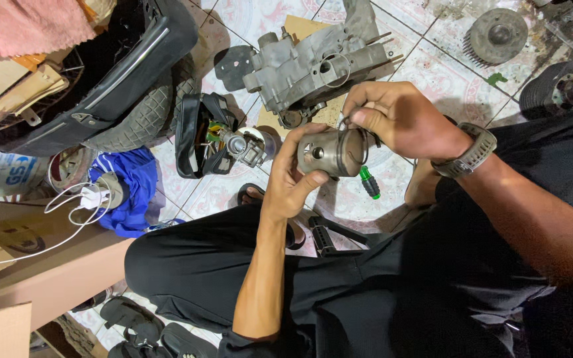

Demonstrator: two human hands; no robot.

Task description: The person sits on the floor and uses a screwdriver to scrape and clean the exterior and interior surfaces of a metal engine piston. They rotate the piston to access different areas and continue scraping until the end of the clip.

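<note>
My left hand point(293, 176) grips a grey metal piston point(329, 152) from below, thumb and fingers wrapped round its skirt. My right hand point(399, 119), with a grey watch on the wrist, pinches a thin metal ring at the piston's top rim. Both hands meet over the tiled floor, just in front of a grey engine case point(313, 66). A green-handled screwdriver point(368, 182) lies on the tiles right below the piston.
A black scooter seat point(101, 79) and tyre point(140, 116) lie at left, beside a black tool bag point(197, 136) and a carburettor point(247, 149). A finned cylinder head point(497, 34) sits top right. Blue cloth point(130, 192), white cable and cardboard point(41, 278) are at left.
</note>
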